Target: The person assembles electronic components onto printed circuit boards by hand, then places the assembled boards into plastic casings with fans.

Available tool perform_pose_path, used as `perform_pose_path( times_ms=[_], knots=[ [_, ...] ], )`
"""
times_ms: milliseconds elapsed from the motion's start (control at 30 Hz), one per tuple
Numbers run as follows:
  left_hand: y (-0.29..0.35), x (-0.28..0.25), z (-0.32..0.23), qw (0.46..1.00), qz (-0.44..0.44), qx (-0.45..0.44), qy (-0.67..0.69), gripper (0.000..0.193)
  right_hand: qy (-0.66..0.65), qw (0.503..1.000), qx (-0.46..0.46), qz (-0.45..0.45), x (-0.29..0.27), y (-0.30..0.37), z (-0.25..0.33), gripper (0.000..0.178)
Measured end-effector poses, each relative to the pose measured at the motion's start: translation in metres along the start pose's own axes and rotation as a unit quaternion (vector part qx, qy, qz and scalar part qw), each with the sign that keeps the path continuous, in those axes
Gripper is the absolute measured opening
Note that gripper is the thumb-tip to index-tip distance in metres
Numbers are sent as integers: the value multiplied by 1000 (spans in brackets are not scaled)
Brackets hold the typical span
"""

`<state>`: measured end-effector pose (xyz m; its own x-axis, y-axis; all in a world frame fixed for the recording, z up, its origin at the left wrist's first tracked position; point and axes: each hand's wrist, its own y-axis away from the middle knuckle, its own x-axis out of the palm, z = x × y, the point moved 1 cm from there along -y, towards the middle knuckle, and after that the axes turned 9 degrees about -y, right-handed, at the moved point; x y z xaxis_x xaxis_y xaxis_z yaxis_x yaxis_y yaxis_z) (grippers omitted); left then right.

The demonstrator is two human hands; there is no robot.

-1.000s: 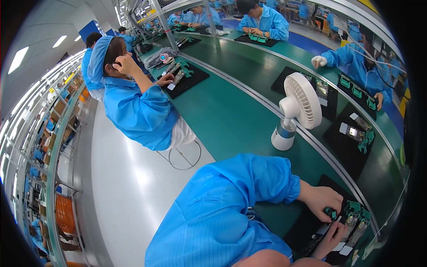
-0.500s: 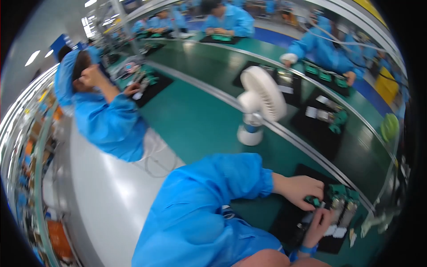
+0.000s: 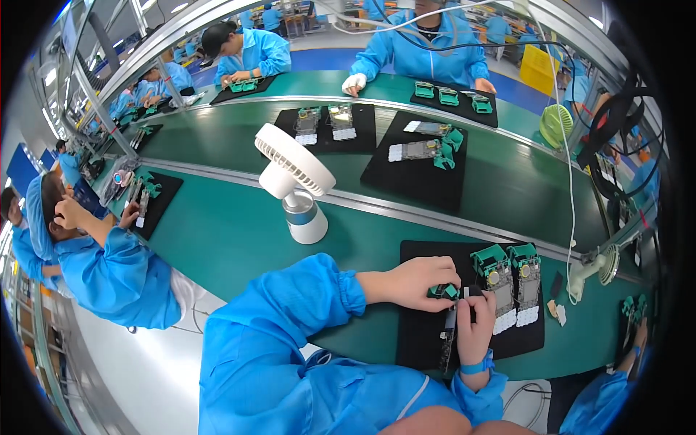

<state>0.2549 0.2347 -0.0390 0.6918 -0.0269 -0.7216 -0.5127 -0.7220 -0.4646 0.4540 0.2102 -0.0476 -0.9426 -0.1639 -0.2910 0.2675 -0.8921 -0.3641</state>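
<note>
Lower right of frame: left hand (image 3: pixel 417 281) pinches a green clip (image 3: pixel 441 291), right hand (image 3: pixel 475 322) closed around a dark phone board (image 3: pixel 448 333); best seated squarely, pressed gently.

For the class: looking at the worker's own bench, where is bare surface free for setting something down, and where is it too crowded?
Free: the green bench top between the white desk fan and the neighbour's black mat, and the near-left part of the worker's black mat. Crowded: the mat's right side, where two green fixtures stand, and the spot where the left hand and right hand work on a small green part.
</note>
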Motion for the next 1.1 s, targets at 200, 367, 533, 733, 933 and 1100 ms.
perform_pose_path(
  times_ms=[200,367,533,733,933,1100],
  knots=[
    [1,0,1,1000,-9,6,-13,33,-12,1000,7,5,1,-1,2,6],
    [2,-1,0,1000,-9,15,3,33,-2,1000,-6,-8,3,2,2,6],
    [5,-5,-1,1000,-13,7,-6,32,6,1000,-4,9,4,3,-1,7],
    [2,-1,-2,999,-27,28,-4,33,37,999,6,14,-1,6,-6,7],
    [0,4,-4,999,-39,23,16,31,48,998,6,30,-8,6,-5,12],
    [6,1,-5,997,-75,26,6,31,4,999,14,36,-3,3,-12,17]
  ],
)
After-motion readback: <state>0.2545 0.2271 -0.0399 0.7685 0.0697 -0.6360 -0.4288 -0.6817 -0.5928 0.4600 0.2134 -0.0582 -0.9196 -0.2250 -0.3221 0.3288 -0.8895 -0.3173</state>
